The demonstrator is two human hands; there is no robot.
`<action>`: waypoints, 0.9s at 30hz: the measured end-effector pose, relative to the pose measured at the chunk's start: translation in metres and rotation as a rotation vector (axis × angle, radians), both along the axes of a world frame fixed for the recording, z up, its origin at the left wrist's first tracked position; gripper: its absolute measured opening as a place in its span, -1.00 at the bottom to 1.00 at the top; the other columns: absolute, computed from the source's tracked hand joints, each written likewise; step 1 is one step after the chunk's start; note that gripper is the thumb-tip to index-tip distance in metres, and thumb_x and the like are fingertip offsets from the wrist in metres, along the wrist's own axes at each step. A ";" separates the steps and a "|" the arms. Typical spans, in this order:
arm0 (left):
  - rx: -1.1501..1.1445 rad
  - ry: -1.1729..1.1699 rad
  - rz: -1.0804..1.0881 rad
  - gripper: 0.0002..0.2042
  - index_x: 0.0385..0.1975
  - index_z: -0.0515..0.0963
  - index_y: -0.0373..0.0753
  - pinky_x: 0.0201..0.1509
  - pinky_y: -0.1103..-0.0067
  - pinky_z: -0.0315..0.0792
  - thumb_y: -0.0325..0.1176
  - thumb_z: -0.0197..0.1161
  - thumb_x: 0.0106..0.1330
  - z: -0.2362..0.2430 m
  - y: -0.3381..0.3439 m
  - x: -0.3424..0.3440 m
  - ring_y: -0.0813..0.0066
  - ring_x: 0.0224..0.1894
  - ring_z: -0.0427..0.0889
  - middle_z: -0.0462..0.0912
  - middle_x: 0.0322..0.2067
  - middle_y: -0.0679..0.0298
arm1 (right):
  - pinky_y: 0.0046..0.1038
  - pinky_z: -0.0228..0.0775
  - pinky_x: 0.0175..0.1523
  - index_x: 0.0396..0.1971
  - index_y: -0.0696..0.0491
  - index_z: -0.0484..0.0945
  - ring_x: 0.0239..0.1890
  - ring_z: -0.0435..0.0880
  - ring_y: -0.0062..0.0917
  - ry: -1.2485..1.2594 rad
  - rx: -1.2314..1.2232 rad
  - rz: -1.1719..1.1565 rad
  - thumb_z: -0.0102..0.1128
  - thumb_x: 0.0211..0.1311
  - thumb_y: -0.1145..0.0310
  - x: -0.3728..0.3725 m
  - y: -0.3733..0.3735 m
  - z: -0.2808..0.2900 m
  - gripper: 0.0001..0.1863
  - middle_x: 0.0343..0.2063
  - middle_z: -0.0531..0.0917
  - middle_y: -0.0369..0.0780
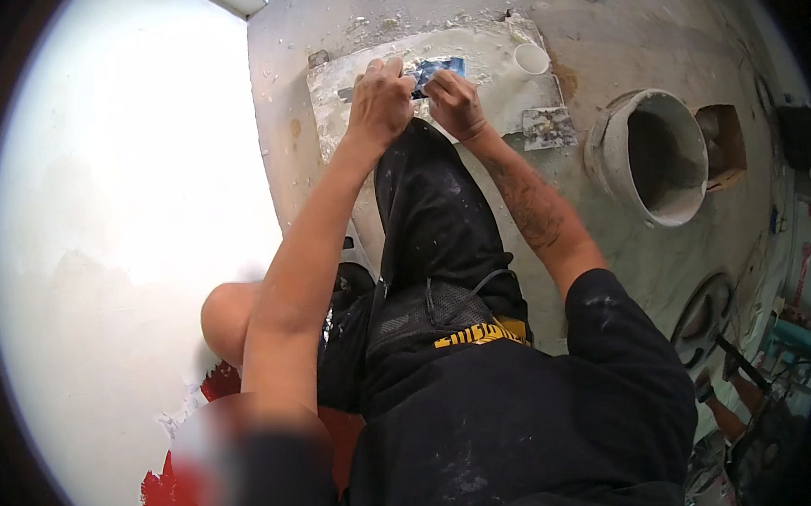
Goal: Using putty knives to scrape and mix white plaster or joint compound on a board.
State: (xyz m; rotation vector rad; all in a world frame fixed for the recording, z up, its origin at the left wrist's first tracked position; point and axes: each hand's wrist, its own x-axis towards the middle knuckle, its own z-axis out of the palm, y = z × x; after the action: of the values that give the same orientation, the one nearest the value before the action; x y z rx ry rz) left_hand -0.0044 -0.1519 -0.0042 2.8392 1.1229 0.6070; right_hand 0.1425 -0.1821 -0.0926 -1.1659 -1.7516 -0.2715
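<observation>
Left hand (381,105) with fingers bent, closed on a grey flat piece (346,95), one end sticking out toward the left edge of the white board (498,100). Right hand (454,106) just beside it, also closed, gripping with the fingertips the near side of a blue flat piece (452,66). Blue flat piece over the middle part of the white board; cannot tell whether touching it, nor whether touched also by the left fingers.

White board laid on the floor (282,77), smeared, with pale crumbs along its far edge. Near its far right corner, a white cup (532,59); at its near right corner, a small spattered square (549,127). To the right of the board, on the floor, a whitish bucket (611,154), and just beside it a brown cardboard box (729,148). Close to the board's near edge, between the forearms, a leg in black trousers (439,188).
</observation>
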 end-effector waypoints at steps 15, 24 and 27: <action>-0.195 -0.048 0.075 -0.90 -0.58 0.64 -0.20 -0.15 0.34 0.45 -0.39 0.19 0.04 -0.046 0.057 0.019 0.09 -0.21 0.53 0.53 -0.38 0.11 | -0.35 0.43 -0.34 -0.66 0.09 0.48 -0.42 0.57 -0.35 -0.077 -0.233 -0.087 0.12 -0.23 0.62 0.009 -0.024 -0.015 -0.91 -0.50 0.49 -0.23; -0.315 -0.334 0.572 -0.68 -0.15 0.57 -0.25 -0.04 0.27 0.40 -0.17 0.15 0.23 -0.050 0.070 -0.002 -0.03 -0.15 0.58 0.62 -0.29 -0.07 | -0.47 0.37 -0.35 -0.45 0.21 0.52 -0.51 0.58 -0.44 1.043 -0.572 -0.424 0.31 -0.06 0.45 0.069 -0.030 -0.048 -0.81 -0.60 0.59 -0.15; -0.325 -0.349 0.649 -0.64 -0.12 0.53 -0.33 -0.02 0.24 0.39 -0.16 0.13 0.25 -0.059 0.069 -0.003 -0.09 -0.10 0.55 0.60 -0.24 -0.13 | -0.49 0.37 -0.30 -0.38 0.27 0.52 -0.44 0.58 -0.49 1.229 -0.600 -0.252 0.34 -0.03 0.39 0.075 -0.023 -0.046 -0.72 -0.51 0.62 -0.12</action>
State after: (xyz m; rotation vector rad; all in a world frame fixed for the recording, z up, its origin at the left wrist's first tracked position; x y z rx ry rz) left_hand -0.0072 -0.0831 -0.0631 1.9737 1.8552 0.8069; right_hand 0.2178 -0.2050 -0.1385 -1.4847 -0.5758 0.7491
